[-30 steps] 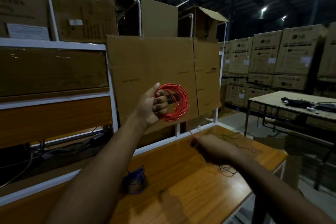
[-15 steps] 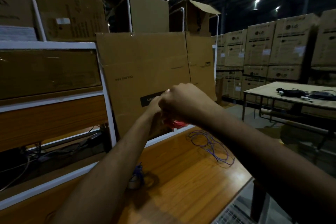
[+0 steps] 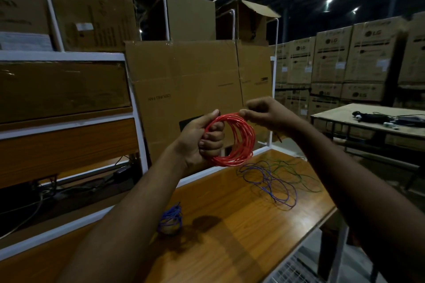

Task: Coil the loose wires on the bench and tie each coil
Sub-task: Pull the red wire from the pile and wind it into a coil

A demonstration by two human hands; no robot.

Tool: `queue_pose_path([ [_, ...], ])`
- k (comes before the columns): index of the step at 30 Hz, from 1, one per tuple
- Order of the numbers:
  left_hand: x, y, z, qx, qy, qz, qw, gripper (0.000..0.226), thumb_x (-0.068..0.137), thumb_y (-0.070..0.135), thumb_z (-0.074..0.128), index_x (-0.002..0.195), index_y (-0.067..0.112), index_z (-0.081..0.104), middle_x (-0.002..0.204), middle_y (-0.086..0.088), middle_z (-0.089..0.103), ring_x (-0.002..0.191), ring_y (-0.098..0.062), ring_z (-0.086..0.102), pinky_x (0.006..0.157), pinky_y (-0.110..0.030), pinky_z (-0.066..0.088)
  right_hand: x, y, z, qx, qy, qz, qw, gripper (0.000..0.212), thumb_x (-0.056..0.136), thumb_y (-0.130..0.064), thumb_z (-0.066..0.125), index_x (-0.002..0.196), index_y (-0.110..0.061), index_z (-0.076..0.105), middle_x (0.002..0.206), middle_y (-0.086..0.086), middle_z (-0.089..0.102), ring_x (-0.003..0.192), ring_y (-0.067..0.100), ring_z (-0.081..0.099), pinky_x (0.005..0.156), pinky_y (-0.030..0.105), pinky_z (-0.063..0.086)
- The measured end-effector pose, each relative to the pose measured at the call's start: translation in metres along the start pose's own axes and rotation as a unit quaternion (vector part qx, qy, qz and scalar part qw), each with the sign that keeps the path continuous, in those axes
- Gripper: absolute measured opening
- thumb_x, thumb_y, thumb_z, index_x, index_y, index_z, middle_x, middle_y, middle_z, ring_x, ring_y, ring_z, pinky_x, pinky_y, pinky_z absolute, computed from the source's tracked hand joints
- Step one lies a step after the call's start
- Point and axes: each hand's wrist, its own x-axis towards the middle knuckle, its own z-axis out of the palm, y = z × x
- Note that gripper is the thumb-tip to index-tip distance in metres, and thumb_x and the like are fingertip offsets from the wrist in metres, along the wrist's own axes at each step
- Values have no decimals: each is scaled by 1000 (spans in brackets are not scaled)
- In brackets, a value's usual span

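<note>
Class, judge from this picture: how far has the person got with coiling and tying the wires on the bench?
Done, it seems: a small blue coil lies bundled on the bench. In hand: the left hand grips the red coil while the right hand pinches its top; no tie is visible on it. Left: loose blue wire and green wire lie uncoiled.

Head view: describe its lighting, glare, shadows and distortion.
Head view: dim warehouse, lit by small ceiling lamps; soft glare on the glossy wooden bench top; a hand shadow beside the small blue wire coil; wide-angle bending of the white shelf frame; the red wire coil stays sharp between left hand and right hand.
</note>
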Motion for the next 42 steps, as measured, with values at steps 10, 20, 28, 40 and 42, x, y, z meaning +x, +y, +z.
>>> queue_pose_path([
  [10,13,-15,6,-31,85,86,992,47,103,41,39,61,19,40,43,8,28,29,-2,25,31,-16,16,-64,5,69,220,124,75,965,29,93,-5,49,115,-12,67,95,16,69,89,28,66,81,41,58],
  [20,29,-44,26,14,82,52,995,43,97,40,43,60,18,42,44,7,29,28,-3,25,32,-14,15,-56,14,65,306,179,226,907,64,90,-75,25,135,-30,31,125,13,58,102,28,67,84,52,59],
  [28,28,-72,22,14,110,42,993,44,101,40,41,63,19,42,45,7,29,30,-3,27,32,-15,20,-83,29,72,405,115,204,884,60,101,-52,36,116,0,61,54,-3,60,53,15,61,48,24,48],
  [40,27,-150,45,-86,182,43,979,50,103,49,37,65,17,44,48,3,36,40,-9,38,43,-22,32,-130,69,114,351,291,203,866,38,107,-33,36,98,-11,66,60,-3,51,50,8,45,44,21,34],
  [42,19,-162,42,-57,168,5,984,57,102,53,32,64,14,49,57,-4,48,55,-17,48,60,-30,41,-139,82,113,295,279,181,896,36,108,-31,38,92,-16,67,66,-1,60,55,10,52,48,25,38],
])
